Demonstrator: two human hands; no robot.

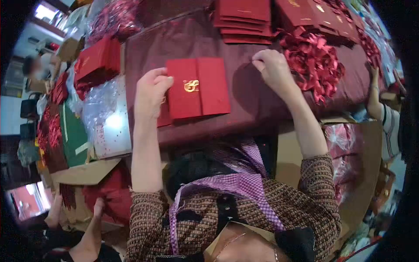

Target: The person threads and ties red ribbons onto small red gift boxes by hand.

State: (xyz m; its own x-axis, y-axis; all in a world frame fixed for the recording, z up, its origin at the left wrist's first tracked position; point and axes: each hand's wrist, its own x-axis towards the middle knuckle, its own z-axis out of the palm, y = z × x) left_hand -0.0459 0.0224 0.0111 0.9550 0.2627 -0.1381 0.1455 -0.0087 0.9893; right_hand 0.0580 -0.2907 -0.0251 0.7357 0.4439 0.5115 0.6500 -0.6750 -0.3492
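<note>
In front of me a red folded card [214,87] with a gold emblem lies on the dark maroon cloth. Its two front flaps meet along a seam right of the middle. My left hand [151,91] is closed in a pinch at the card's left edge. A corner of another red piece [163,118] shows under it, by my wrist. My right hand [276,72] is raised to the right of the card, fingers curled together; whatever they hold, if anything, is hidden. Close beside it lies a heap of shiny red ribbons [312,65].
Stacks of red cards stand at the back [242,22] and back right [305,17]. Another red stack [98,63] sits at the left beside clear plastic wrap [102,102]. A cardboard box [369,170] with wrapped red packs is at lower right. Other people's arms show at both sides.
</note>
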